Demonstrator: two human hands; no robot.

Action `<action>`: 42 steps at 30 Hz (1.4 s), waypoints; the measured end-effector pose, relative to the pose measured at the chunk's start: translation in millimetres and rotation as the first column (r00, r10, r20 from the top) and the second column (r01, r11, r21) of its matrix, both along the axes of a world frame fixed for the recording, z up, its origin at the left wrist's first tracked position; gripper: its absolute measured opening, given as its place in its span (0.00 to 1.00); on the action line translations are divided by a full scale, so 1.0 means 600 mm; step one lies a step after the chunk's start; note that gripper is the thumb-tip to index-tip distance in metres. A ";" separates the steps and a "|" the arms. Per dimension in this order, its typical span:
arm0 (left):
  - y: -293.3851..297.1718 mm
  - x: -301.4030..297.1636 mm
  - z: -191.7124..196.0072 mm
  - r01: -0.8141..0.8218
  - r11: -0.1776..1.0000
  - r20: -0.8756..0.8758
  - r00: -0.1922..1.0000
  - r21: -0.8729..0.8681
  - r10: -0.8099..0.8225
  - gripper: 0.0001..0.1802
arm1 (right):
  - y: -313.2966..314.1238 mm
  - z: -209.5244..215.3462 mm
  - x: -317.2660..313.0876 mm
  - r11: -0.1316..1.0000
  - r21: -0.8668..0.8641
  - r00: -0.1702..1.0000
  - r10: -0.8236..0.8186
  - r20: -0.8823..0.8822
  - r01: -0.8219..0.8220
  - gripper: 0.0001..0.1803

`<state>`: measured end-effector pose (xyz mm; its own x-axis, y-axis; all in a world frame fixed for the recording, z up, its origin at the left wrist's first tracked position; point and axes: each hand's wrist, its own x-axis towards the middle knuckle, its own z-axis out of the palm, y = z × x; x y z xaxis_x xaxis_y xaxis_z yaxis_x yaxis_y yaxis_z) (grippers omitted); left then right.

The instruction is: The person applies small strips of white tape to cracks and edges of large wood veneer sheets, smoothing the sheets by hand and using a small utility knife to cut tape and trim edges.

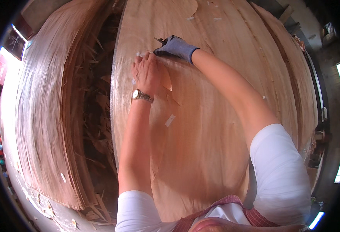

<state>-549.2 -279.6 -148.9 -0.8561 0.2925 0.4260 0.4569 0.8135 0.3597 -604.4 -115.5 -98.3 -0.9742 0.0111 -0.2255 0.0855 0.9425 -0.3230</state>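
Observation:
Under both hands lies a large pale wood veneer sheet (201,143). My bare left hand (145,73), with a metal wristwatch (142,96) at the wrist, rests on it with bent fingers. Their tips are closed at a small piece of white tape (139,54). Close beside it on the right, my right hand (176,48) wears a blue-grey glove and is wrapped round a dark hand tool (160,40). A thin end of the tool sticks out to the left; its exact kind is hidden. A curved loose flap of veneer (166,79) shows next to the left wrist.
Left of the sheet, a dark gap holds broken veneer scraps (100,135). Beyond it stands a thick veneer stack (46,116). Another white tape piece (170,120) sticks to the sheet nearer me. A long dark split (286,58) runs along the right side.

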 end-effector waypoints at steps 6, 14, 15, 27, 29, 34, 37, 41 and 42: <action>0.002 -0.003 0.003 0.051 0.995 0.000 0.999 -0.090 -0.051 0.23 | 0.011 -0.010 0.015 0.995 -0.067 0.994 -0.081 -0.071 0.076 0.39; 0.011 0.005 -0.001 0.048 0.972 0.025 0.999 -0.229 -0.044 0.33 | 0.033 0.026 0.157 0.903 -0.377 0.978 -0.183 0.096 0.206 0.16; 0.006 0.005 0.001 0.063 0.981 0.051 0.997 -0.181 -0.055 0.34 | 0.029 0.038 0.181 0.790 -0.521 0.946 -0.239 0.220 0.321 0.14; -0.037 0.139 0.029 0.121 0.982 -0.112 0.988 0.145 -0.105 0.26 | 0.014 0.004 0.238 0.663 -0.682 0.917 -0.017 0.399 0.309 0.16; -0.036 0.189 0.016 0.136 0.990 0.015 0.991 0.038 -0.136 0.24 | 0.000 0.007 0.238 0.657 -0.691 0.924 -0.023 0.383 0.303 0.19; -0.048 0.226 0.007 0.128 0.990 0.072 0.990 -0.066 -0.123 0.29 | 0.007 0.039 0.255 0.799 -0.547 0.933 -0.047 0.358 0.250 0.18; -0.038 0.240 0.019 0.144 0.983 0.127 0.983 -0.118 -0.129 0.30 | 0.031 0.040 0.302 0.818 -0.525 0.944 -0.065 0.324 0.237 0.19; -0.004 0.242 0.023 0.161 0.981 0.129 0.981 -0.109 -0.147 0.30 | -0.004 -0.029 0.459 0.995 -0.099 0.893 -0.015 -0.450 -0.033 0.13; -0.008 0.242 0.017 0.154 0.982 0.132 0.981 -0.108 -0.139 0.30 | -0.030 0.004 0.514 0.990 -0.128 0.880 -0.011 -0.475 -0.057 0.11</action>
